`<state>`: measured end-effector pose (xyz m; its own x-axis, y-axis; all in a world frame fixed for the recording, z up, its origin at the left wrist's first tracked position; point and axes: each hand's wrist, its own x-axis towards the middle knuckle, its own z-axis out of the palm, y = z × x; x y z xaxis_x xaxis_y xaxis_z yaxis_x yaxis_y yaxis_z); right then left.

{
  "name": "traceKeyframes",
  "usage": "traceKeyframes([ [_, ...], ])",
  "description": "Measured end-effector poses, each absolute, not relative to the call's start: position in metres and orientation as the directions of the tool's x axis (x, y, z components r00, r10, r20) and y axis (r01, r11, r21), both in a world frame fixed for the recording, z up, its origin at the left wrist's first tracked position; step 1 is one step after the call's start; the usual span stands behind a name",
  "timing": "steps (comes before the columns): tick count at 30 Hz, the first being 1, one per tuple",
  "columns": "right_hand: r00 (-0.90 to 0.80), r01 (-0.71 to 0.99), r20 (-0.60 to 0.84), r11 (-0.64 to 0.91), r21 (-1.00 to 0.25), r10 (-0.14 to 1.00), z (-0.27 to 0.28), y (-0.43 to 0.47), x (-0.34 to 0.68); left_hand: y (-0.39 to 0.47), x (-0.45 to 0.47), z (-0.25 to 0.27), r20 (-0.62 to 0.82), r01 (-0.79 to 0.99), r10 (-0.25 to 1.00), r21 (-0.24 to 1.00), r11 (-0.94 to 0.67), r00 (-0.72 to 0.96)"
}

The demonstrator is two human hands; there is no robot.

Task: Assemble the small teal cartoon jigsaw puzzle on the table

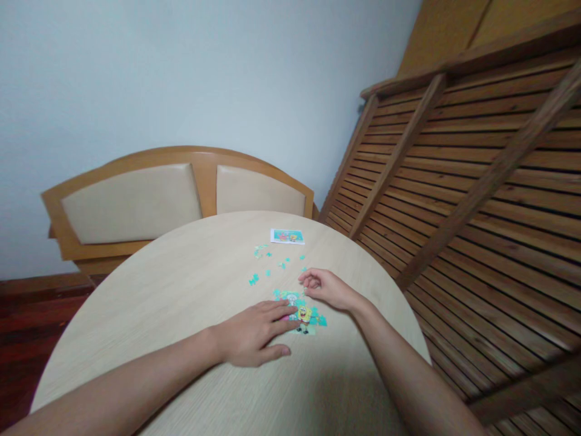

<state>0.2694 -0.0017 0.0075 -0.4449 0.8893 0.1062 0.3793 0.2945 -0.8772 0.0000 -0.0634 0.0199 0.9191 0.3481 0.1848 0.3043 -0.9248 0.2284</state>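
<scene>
A partly joined jigsaw puzzle [304,314] with a yellow cartoon figure on teal lies on the round table. My left hand [258,330] rests flat on its left part, fingers stretched out and covering some of it. Just above the puzzle's upper right edge, my right hand [324,287] has its fingers curled together in a pinch. Whatever sits between those fingertips is too small to make out. Close beyond the right fingertips is a loose teal puzzle piece [304,269].
Several loose pieces [268,273] and a small joined cluster [253,280] are scattered beyond the puzzle. Farther back on the table [181,290] lies a picture card [287,237]. A padded headboard [136,206] stands behind, and a slatted wooden panel [454,181] leans at the right.
</scene>
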Motion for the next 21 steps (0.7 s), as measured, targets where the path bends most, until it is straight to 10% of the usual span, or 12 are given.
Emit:
traceKeyframes([
  [21, -0.442, 0.353, 0.143, 0.318, -0.88, 0.886, 0.005, -0.005, 0.258, -0.063, 0.0, 0.018, 0.21, 0.291, 0.339, 0.228, -0.929, 0.917],
])
